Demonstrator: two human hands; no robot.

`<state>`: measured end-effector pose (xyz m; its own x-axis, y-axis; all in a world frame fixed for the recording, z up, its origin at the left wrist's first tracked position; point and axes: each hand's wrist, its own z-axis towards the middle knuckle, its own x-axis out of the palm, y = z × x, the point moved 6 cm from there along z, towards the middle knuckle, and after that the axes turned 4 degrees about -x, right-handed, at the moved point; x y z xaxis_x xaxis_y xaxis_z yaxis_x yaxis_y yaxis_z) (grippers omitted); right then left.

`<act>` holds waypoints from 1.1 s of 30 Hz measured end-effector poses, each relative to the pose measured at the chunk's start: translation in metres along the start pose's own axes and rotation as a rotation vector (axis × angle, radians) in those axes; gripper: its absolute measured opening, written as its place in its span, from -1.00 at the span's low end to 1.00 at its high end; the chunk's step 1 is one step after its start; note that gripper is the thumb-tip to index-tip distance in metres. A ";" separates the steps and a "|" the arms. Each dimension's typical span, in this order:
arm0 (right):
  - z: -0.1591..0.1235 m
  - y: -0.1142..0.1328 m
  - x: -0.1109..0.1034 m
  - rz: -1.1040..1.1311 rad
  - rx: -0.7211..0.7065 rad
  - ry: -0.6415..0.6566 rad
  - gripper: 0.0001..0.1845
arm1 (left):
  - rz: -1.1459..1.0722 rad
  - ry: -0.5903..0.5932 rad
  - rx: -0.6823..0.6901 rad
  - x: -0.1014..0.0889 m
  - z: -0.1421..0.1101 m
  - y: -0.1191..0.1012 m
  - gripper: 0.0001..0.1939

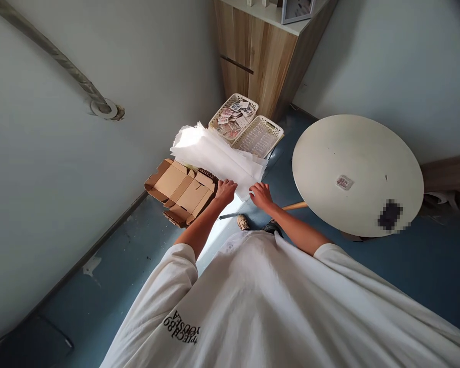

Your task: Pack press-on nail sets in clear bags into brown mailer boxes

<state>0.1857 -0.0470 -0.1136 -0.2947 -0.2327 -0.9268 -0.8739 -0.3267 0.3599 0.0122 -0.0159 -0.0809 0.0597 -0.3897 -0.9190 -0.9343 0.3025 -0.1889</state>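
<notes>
A stack of thin white paper sheets (218, 156) lies fanned out in front of me, its near corner coming down between my hands. My left hand (226, 190) is closed at the paper's left edge, next to the flattened cardboard boxes. On the other side my right hand (260, 194) has its fingers curled on the paper's right edge, the thumb side turned inward. The fingertips are small in view and partly hidden. Left of the paper, the brown unfolded cardboard boxes (187, 191) are piled on one another.
Behind the paper stand a white basket of small printed packets (233, 116) and a second white basket (266, 135) with clear packets. A round white table (356, 153) at right carries a small packet (344, 182) and a blurred dark object. A wooden cabinet (253, 51) stands at the back.
</notes>
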 end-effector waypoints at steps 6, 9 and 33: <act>-0.001 0.018 0.010 -0.016 -0.163 0.075 -0.75 | -0.011 -0.002 0.015 0.001 -0.002 0.000 -0.57; 0.003 0.030 0.014 -0.025 -0.192 0.071 -0.80 | -0.012 -0.024 0.007 -0.002 -0.002 0.002 -0.56; 0.078 -0.052 -0.109 0.734 0.252 -0.610 -0.82 | -0.277 -0.285 -0.110 -0.066 0.029 -0.008 -0.60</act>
<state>0.2328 0.0668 -0.0396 -0.8837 0.2354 -0.4045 -0.4304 -0.0689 0.9000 0.0255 0.0325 -0.0289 0.3950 -0.1822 -0.9004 -0.9002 0.1190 -0.4190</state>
